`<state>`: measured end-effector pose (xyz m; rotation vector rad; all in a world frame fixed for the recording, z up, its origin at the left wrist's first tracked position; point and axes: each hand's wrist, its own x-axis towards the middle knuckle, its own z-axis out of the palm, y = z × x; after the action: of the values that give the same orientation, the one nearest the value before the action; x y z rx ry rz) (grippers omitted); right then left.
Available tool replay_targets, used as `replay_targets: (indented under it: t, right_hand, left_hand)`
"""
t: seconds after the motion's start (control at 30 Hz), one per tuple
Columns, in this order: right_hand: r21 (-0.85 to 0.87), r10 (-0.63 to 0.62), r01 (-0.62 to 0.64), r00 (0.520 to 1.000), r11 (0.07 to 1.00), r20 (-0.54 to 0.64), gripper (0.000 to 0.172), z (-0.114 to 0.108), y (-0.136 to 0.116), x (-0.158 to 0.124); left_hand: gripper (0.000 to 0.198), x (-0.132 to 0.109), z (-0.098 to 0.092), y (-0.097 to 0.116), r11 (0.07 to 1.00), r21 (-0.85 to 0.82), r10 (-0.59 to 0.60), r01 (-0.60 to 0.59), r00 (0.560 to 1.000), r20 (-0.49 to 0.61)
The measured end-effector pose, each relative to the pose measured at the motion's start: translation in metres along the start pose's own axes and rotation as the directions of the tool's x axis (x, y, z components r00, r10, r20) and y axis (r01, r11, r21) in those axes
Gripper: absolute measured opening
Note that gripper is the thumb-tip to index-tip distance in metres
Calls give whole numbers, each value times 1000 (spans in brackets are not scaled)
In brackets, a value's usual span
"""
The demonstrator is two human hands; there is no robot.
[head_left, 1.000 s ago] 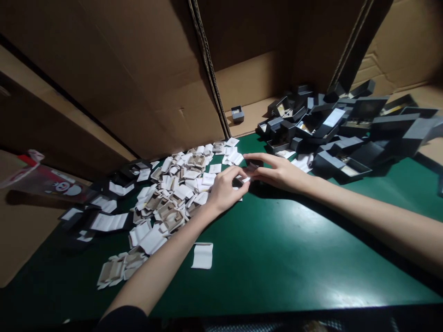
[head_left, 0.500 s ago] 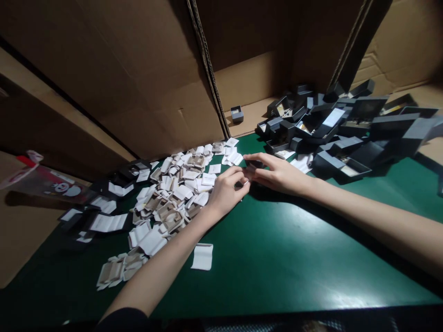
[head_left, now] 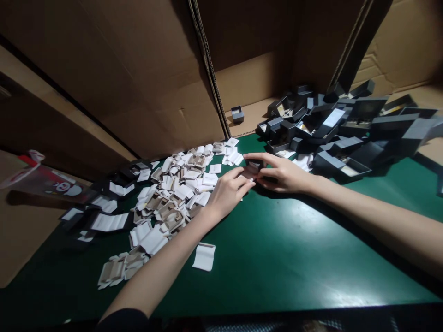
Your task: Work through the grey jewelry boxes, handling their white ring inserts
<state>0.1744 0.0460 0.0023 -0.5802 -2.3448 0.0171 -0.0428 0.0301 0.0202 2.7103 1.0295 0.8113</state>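
Observation:
A small dark box (head_left: 255,163) with something pale inside is held low over the green table, between my hands. My right hand (head_left: 284,173) is closed around it from the right, index finger along the far side and thumb near the front. My left hand (head_left: 225,190) pinches at the box's near left side, its thumb and fingertips almost touching my right fingers. What the left fingertips grip is largely hidden. Just left of that hand lies a heap of folded white and brown card inserts (head_left: 173,216). One loose white slip (head_left: 204,257) rests nearer the front.
Dark open boxes (head_left: 341,161) are piled at the back right. One small box (head_left: 237,114) stands apart by the cardboard wall (head_left: 155,83). More dark pieces with white papers (head_left: 110,222) lie left, beside a clear bag with a printed figure (head_left: 62,186). The green table (head_left: 294,263) spans the front.
My left hand has shifted slightly to the right, closer against the box. More of the box's pale inside now shows between my right fingers.

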Motion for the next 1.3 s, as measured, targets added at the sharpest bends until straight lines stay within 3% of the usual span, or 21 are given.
replay_targets:
  t: [0.23,0.5,0.8,1.0,1.13,1.17,1.23,1.3]
  right_hand:
    - [2,63,-63,996,998,-55,23,2,9,-2]
    - [-32,131,-134,988,990,-81,26,5,8,-5]
    - [-106,275,-284,957,953,-92,34,19,0,-10]
    - [-120,325,-333,942,935,-78,35,20,-8,-9]
    - [27,351,-350,933,936,-84,35,17,-2,-10]
    - [68,364,-359,928,931,-84,33,16,-1,-9]
    - [132,395,-382,914,915,-91,31,12,0,-7]
    - [177,432,-408,893,896,-125,29,9,0,-5]
  left_hand:
    - [24,-3,-1,13,966,233,87,-112,990,115]
    - [38,-4,-4,30,905,412,-2,-109,966,258]
    - [34,-5,0,20,899,405,74,-167,969,235]
    - [28,-3,1,24,875,461,32,-150,967,253]
    - [47,4,-29,35,910,392,-3,-136,943,332]
    - [51,1,-42,42,930,341,14,-138,939,343]
    - [40,-15,-72,64,968,150,135,-201,922,364]
    - [25,-47,-96,91,989,80,111,-126,978,177]
